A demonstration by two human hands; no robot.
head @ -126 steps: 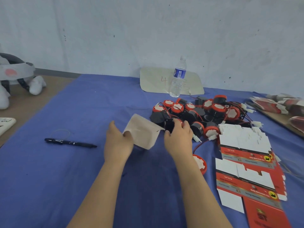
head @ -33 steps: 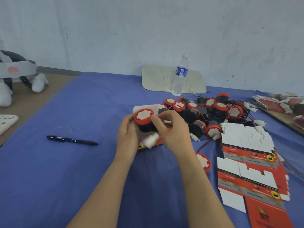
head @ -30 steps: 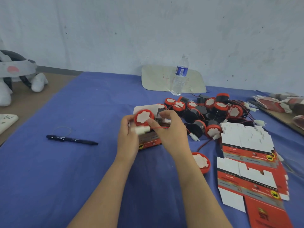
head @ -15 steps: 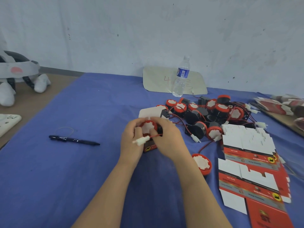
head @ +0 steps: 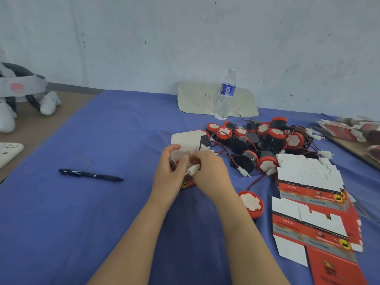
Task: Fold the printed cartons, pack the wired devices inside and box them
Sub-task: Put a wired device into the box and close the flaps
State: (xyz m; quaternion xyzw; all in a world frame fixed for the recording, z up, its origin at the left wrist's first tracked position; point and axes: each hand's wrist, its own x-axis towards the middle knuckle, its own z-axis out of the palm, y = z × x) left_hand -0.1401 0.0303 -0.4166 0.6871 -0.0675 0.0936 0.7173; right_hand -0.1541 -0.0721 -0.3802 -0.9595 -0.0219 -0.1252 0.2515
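Carton (head: 186, 148) betw. left hand (head: 169, 173) & right hand (head: 211, 173); both gripping.

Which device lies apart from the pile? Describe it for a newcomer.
Start at the flat red cartons on the blue cloth's right side. Just left of them, beside the right forearm, lies one device. It sits alone, nearer than the pile, red rim with its white face up.
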